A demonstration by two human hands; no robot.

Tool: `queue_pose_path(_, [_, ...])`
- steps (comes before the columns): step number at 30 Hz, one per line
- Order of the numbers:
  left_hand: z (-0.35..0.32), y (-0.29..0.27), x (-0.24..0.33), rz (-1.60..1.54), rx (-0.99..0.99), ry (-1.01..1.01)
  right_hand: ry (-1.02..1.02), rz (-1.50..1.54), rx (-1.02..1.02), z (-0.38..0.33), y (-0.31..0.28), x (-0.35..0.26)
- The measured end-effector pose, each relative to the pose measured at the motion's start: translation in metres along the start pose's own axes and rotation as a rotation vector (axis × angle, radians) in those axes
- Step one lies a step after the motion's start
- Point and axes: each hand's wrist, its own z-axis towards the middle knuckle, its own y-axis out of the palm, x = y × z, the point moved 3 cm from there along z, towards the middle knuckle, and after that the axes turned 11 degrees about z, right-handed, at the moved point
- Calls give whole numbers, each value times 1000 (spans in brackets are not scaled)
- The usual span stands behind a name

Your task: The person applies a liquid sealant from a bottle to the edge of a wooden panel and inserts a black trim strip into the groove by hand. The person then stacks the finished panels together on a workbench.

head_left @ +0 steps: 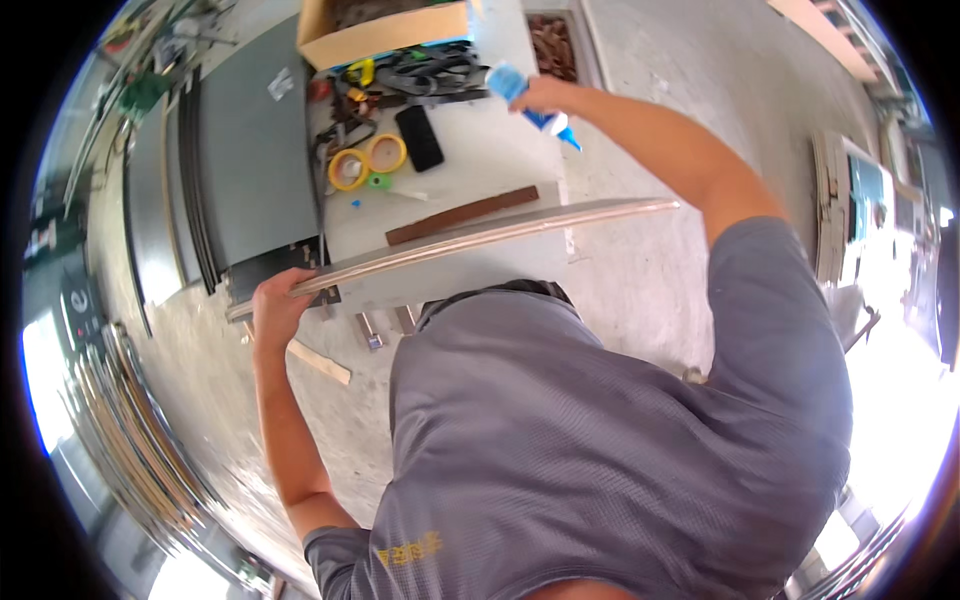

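Left hand (275, 300) steadies a long pale wooden strip (480, 237) across the white counter (490, 150).
Left fingers clamp the strip's end; right hand (540, 97), fingers wrapped round a blue-and-white tube (520, 92), lifts it clear.

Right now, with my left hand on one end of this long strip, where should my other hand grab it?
Grip the long strip near its free right end, from the near edge. It is thin, spans beyond the white table, and the left hand holds only its left end. The right hand holds a blue tube.
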Motion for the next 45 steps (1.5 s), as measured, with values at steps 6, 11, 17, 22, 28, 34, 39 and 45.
queue_pose_path(6, [7, -2, -10, 66, 160, 122, -14, -443, -13, 88, 114, 14])
queue_pose_path(11, [-8, 5, -10, 187, 296, 307, -38, -588, 203, 64, 138, -16])
queue_pose_path(17, [-6, -2, -20, 228, 265, 356, -463, -409, -374, -61, 115, -148])
queue_pose_path(22, [-10, -17, -45, 200, 215, 330, -796, -651, -369, -210, 125, -231])
queue_pose_path(28, [27, -80, -144, -137, 263, 173, -764, -620, 14, -236, 159, -222])
queue_pose_path(34, [124, -61, -428, 207, 443, -377, -594, -661, 158, -243, 183, -242])
queue_pose_path(39, [181, -29, -468, 275, 431, -383, -481, -660, 234, -249, 197, -246])
queue_pose_path(45, [194, -18, -448, 100, 351, -567, -441, -665, 317, -252, 206, -239])
